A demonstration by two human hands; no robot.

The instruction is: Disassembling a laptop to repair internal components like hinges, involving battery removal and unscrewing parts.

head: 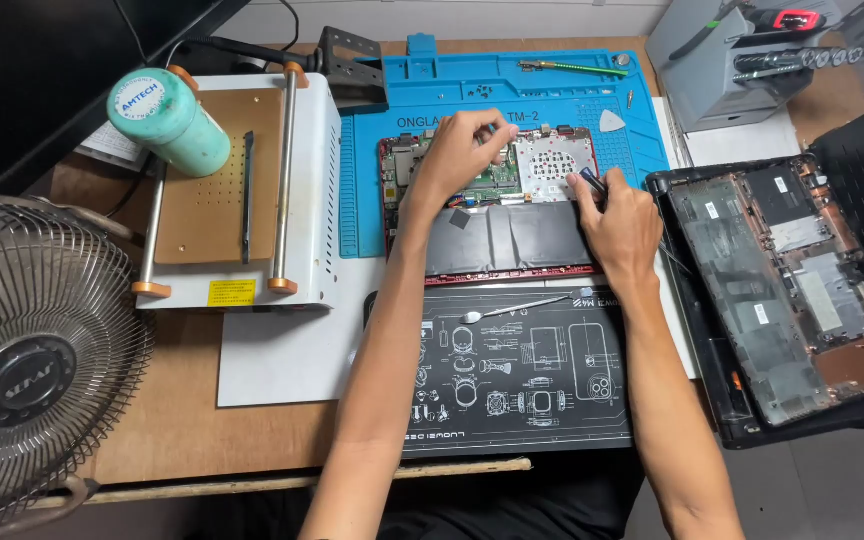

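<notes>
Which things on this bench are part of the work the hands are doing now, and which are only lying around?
In use:
- opened red laptop
- left hand on its circuit board
- right hand holding a dark tool
- blue work mat

Lying about:
- desk fan
- green can
- white heating plate machine
- black bottom cover
- metal spudger on black mat

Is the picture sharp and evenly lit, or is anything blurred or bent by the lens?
Head view: light is even and soft, with faint shadows; both hands, left hand and right hand, and the opened laptop look sharp; the fan at the edge bulges slightly, suggesting wide-lens distortion.
</notes>
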